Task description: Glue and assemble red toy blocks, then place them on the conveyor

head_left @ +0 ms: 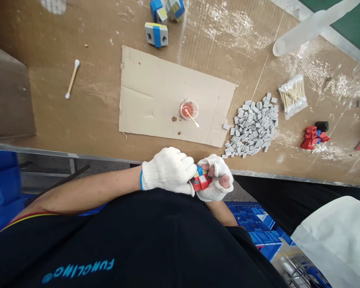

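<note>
My left hand [171,171], in a white knit glove, closes its fingers on the left side of a small red, blue and yellow plastic toy part [201,179]. Gloved too, with bare fingertips poking out, my right hand [217,180] grips the same part from the right. Both hands meet just off the table's front edge, before my dark shirt. Beyond them, a small clear cup [189,109] of reddish liquid stands on a flat cardboard sheet [156,96]; a cotton swab [192,118] leans in it. The part's underside is hidden by my fingers.
Right of the cardboard lies a heap of small grey plastic pieces [253,128]. A bag of cotton swabs [293,96] and red toy parts [313,138] are farther right. Grey-blue blocks [157,35] sit at the back; a loose swab [72,79] lies left. Another person's white garment [339,240] shows at right.
</note>
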Action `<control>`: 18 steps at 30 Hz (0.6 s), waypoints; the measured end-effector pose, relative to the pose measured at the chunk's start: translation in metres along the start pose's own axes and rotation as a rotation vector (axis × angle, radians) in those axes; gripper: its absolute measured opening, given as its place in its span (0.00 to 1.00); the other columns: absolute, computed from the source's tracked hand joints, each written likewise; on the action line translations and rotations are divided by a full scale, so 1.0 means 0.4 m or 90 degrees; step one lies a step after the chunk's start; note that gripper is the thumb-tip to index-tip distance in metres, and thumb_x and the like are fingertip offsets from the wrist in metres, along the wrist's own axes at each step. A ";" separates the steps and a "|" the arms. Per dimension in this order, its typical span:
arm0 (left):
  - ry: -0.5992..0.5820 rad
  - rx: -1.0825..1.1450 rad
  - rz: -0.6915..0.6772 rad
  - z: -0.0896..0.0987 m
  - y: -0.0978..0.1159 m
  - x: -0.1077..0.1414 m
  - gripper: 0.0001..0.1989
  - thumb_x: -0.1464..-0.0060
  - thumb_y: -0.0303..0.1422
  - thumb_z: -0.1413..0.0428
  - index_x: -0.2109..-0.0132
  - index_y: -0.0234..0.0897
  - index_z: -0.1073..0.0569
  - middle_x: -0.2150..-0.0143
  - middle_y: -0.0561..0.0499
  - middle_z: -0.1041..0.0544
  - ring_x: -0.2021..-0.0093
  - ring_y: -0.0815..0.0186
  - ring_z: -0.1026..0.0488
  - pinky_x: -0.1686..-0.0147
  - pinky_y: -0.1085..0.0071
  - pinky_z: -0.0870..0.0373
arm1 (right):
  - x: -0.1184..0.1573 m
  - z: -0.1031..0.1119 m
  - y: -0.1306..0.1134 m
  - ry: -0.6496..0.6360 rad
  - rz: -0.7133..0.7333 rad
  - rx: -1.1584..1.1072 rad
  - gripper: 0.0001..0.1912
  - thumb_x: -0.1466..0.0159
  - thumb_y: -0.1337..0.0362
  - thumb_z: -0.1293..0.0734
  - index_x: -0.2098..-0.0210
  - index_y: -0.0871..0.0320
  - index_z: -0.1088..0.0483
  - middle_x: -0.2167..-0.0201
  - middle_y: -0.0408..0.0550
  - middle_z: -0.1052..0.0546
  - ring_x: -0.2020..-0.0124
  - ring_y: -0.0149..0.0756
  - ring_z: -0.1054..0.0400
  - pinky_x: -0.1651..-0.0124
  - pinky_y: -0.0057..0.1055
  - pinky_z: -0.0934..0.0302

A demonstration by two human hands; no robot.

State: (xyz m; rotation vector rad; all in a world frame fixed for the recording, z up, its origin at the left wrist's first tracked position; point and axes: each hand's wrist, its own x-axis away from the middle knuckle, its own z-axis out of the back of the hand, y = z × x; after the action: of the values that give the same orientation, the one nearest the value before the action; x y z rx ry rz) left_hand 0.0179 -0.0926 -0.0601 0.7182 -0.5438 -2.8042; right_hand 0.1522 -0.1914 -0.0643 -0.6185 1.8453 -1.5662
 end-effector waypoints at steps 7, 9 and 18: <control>0.011 0.004 0.010 -0.001 0.006 -0.003 0.30 0.26 0.55 0.43 0.72 0.42 0.31 0.76 0.53 0.32 0.78 0.63 0.35 0.73 0.61 0.47 | -0.001 0.005 -0.008 -0.010 -0.037 -0.051 0.26 0.22 0.45 0.33 0.73 0.50 0.32 0.77 0.42 0.33 0.75 0.40 0.33 0.76 0.37 0.40; 0.012 0.002 0.023 0.002 0.014 -0.002 0.29 0.26 0.56 0.43 0.72 0.42 0.31 0.77 0.53 0.32 0.78 0.63 0.35 0.73 0.61 0.48 | -0.001 0.006 -0.016 -0.011 -0.051 -0.042 0.27 0.22 0.44 0.34 0.74 0.50 0.33 0.77 0.42 0.32 0.75 0.40 0.33 0.76 0.37 0.40; 0.057 0.001 0.042 0.050 0.050 -0.008 0.29 0.25 0.54 0.43 0.73 0.43 0.32 0.77 0.54 0.33 0.79 0.63 0.34 0.76 0.60 0.46 | 0.009 -0.001 -0.063 0.012 -0.106 -0.049 0.29 0.26 0.40 0.32 0.76 0.49 0.38 0.77 0.42 0.37 0.75 0.40 0.40 0.75 0.39 0.41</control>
State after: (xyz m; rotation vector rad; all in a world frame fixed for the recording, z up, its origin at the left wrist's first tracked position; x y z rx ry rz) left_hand 0.0126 -0.1041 -0.0346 0.8059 -0.5432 -2.6962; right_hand 0.1482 -0.1980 -0.0400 -0.8134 1.9170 -1.6168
